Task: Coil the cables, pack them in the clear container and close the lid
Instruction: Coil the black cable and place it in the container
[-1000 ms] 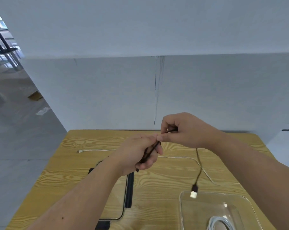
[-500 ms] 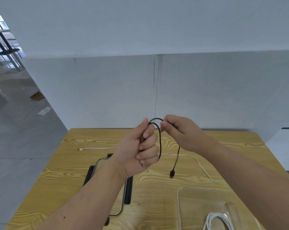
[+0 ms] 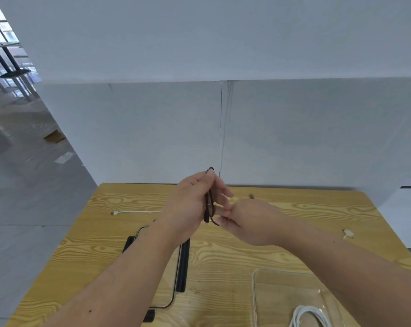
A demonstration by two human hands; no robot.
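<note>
left hand [image 3: 188, 204] gripping black cable [image 3: 209, 204] coil; right hand [image 3: 249, 220] pinching loose end. coiling step; next: tucking end, placing in container [image 3: 255, 300].

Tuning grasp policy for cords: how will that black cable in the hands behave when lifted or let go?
Probably floppy: the black cable hangs in narrow loops from the left hand. Likely light: a fingertip pinch carries the whole bundle. It may spring loose if released, since the right hand pinches the lower strands and nothing ties them.
</note>
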